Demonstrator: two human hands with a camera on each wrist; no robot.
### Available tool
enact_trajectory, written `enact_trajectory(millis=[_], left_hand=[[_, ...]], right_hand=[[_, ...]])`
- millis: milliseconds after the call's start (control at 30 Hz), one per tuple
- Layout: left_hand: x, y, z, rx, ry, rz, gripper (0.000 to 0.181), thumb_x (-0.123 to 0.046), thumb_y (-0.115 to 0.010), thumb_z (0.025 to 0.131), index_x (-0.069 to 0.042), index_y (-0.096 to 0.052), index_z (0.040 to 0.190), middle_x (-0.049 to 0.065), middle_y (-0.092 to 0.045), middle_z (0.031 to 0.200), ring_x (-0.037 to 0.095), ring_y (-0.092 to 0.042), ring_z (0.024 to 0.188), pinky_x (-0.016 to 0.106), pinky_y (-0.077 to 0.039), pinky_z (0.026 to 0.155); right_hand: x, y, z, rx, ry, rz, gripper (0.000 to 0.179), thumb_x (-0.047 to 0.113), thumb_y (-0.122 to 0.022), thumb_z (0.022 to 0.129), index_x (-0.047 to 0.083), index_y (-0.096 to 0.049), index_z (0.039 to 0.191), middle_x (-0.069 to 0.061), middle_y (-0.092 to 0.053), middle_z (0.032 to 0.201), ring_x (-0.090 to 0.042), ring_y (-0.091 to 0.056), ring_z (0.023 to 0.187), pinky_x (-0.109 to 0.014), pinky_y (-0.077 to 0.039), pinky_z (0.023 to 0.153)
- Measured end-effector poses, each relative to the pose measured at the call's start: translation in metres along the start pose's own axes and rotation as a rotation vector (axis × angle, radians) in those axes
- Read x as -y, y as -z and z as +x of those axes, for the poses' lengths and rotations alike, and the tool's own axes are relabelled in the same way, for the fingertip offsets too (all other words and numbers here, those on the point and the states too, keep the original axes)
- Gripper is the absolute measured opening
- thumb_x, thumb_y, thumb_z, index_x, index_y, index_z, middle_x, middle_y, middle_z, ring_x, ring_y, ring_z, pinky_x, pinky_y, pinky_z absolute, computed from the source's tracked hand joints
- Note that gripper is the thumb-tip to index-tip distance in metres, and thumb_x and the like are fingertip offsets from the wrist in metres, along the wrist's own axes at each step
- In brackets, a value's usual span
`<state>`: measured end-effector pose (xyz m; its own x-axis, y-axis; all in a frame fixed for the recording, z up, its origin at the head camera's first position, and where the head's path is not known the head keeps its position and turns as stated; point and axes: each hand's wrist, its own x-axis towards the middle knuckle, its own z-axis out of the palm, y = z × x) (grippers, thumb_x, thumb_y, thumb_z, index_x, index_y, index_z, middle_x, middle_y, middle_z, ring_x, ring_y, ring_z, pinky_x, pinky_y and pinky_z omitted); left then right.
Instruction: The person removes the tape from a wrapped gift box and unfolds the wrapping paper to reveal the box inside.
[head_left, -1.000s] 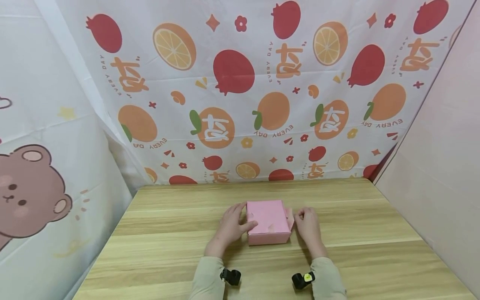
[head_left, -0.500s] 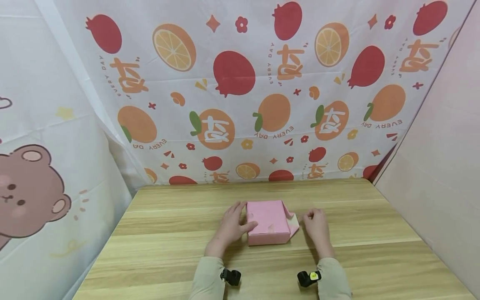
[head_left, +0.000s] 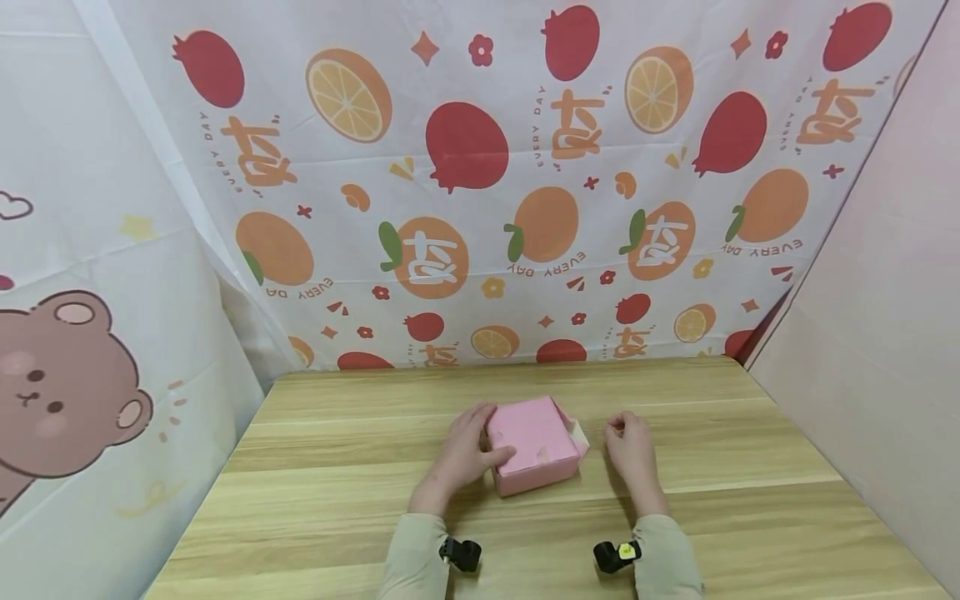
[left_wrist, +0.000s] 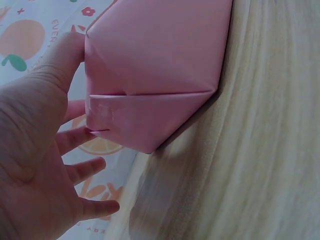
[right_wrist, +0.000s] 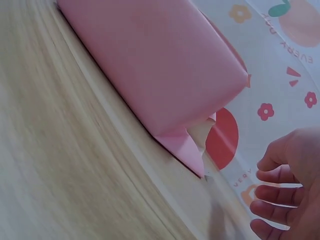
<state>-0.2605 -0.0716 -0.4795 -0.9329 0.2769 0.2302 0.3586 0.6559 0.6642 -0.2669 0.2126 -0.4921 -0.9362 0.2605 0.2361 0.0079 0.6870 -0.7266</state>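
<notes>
A pink paper-wrapped box sits on the wooden table, slightly turned. My left hand holds its left end, thumb on the top and fingers along the far left side. In the left wrist view that end of the box has a folded flap with a shiny patch, perhaps tape. At the right end a loose paper flap sticks out, its pale inner side showing. My right hand is off to the right, apart from the box. Its fingers are loosely curled, and nothing shows in them.
The wooden table reaches a fruit-printed cloth at the back. A bear-printed cloth hangs at left, and a pale wall stands at right. Each wrist bears a small black camera.
The box has turned counterclockwise under my left hand, its right end swinging away from me. My right hand has drawn back to the right, and the right flap has opened outward.
</notes>
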Motion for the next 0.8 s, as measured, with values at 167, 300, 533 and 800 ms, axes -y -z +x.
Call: enact_trajectory(millis=[167, 300, 533, 800], left_hand=[[-0.001, 0.001, -0.001, -0.042, 0.027, -0.004, 0.08, -0.046, -0.076, 0.081, -0.007, -0.045, 0.144, 0.017, -0.049, 0.141, 0.037, -0.045, 0.132, 0.053, -0.039, 0.109], [-0.003, 0.004, -0.002, -0.077, 0.059, -0.015, 0.074, -0.043, -0.074, 0.084, -0.006, -0.048, 0.142, 0.018, -0.055, 0.132, 0.033, -0.051, 0.123, 0.05, -0.044, 0.104], [-0.005, 0.005, -0.003, -0.107, 0.09, -0.03, 0.062, -0.036, -0.072, 0.088, -0.004, -0.053, 0.137, 0.016, -0.059, 0.121, 0.026, -0.056, 0.107, 0.045, -0.048, 0.096], [-0.003, 0.004, -0.005, -0.143, 0.07, -0.018, 0.046, -0.031, -0.067, 0.092, -0.004, -0.06, 0.128, 0.003, -0.054, 0.088, 0.011, -0.048, 0.078, 0.026, -0.043, 0.07]], right_hand=[[0.003, -0.002, 0.0, 0.01, 0.008, 0.015, 0.017, 0.006, -0.056, 0.087, -0.004, -0.063, 0.099, -0.021, -0.06, 0.1, -0.032, -0.058, 0.091, -0.046, -0.05, 0.082], [0.006, -0.002, 0.0, 0.011, 0.018, 0.024, 0.016, 0.007, -0.057, 0.087, -0.003, -0.064, 0.098, -0.02, -0.06, 0.098, -0.031, -0.058, 0.091, -0.045, -0.05, 0.081], [0.009, -0.004, 0.001, 0.014, 0.053, 0.025, 0.013, 0.008, -0.059, 0.088, -0.002, -0.064, 0.094, -0.017, -0.063, 0.092, -0.028, -0.06, 0.086, -0.041, -0.05, 0.079], [0.014, -0.007, -0.001, 0.051, 0.078, 0.047, 0.021, 0.019, -0.059, 0.096, 0.002, -0.066, 0.085, -0.009, -0.063, 0.077, -0.019, -0.054, 0.072, -0.029, -0.043, 0.065]])
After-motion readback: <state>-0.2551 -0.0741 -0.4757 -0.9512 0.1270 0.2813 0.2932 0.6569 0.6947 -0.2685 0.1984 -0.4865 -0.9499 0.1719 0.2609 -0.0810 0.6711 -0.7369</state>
